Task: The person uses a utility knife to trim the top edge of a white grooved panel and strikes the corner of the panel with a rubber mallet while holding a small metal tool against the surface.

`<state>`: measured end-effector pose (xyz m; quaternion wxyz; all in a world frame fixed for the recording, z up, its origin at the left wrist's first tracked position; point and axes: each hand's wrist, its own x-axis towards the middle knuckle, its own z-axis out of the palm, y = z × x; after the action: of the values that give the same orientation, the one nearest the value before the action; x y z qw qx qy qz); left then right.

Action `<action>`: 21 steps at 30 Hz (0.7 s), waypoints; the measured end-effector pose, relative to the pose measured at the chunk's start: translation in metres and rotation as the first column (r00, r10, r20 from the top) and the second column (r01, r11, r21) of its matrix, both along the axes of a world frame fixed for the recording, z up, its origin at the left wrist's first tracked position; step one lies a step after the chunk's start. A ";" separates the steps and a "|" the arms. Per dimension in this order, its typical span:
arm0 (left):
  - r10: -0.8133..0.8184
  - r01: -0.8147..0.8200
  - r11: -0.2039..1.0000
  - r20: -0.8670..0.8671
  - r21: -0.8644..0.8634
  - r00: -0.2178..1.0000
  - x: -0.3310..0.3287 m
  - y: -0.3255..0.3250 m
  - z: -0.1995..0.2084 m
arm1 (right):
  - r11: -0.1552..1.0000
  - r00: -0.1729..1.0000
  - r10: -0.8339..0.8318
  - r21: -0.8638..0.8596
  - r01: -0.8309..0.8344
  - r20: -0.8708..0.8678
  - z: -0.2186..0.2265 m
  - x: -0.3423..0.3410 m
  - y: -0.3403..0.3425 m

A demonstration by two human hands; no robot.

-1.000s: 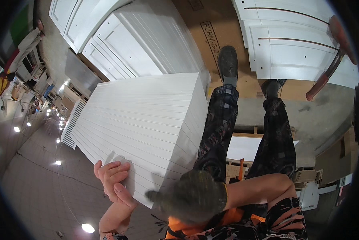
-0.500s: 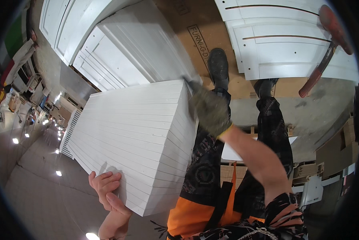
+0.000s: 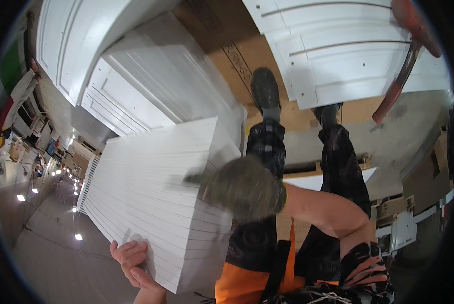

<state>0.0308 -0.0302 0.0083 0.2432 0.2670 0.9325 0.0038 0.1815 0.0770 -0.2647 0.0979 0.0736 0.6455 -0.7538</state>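
Note:
A big stack of thin white boards [image 3: 151,172], many layers thick, leans in front of me. My left hand [image 3: 130,261] is bare at the stack's lower left edge, its bent fingers close together and the thumb against the boards. On my right hand [image 3: 244,187] is a dark green work glove, blurred by motion. It is at the right side of the stack, a dark tip reaching over the boards' edges. Whether that tip is a finger or something held, I cannot tell; the glove's other fingers are smeared.
White grooved panels [image 3: 186,71] lie beyond the stack. More white slotted panels [image 3: 348,61] are at the far right, with a red-handled tool [image 3: 396,86] across them. Printed brown cardboard [image 3: 237,61] covers the floor by my black shoes [image 3: 265,91]. A white curved panel [image 3: 70,50] is at far left.
My right hand has moved from the stack's far right corner toward me and left, over its right edge. The left hand keeps its place on the stack. The view has shifted slightly.

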 end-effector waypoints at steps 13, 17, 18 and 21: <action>-0.012 0.012 1.000 0.006 0.010 1.000 0.001 -0.003 -0.004 | 0.989 0.996 -0.037 0.147 0.024 0.084 -0.069 -0.011 0.042; 0.008 -0.006 0.995 0.025 -0.104 1.000 -0.003 -0.002 0.009 | 0.894 0.921 -0.385 0.271 0.357 0.059 -0.070 -0.019 0.045; 0.023 -0.024 0.995 -0.013 -0.095 1.000 -0.001 0.000 0.010 | 0.981 0.963 -0.136 -0.105 0.164 0.232 -0.044 -0.031 0.056; 0.014 -0.011 0.998 0.039 -0.062 0.999 0.000 0.000 0.006 | 0.973 0.968 -0.190 0.100 0.208 -0.165 -0.050 -0.011 0.032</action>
<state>0.0311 -0.0307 0.0140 0.2694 0.2533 0.9289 -0.0182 0.1704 0.1090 -0.3143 -0.0332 0.0850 0.6834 -0.7243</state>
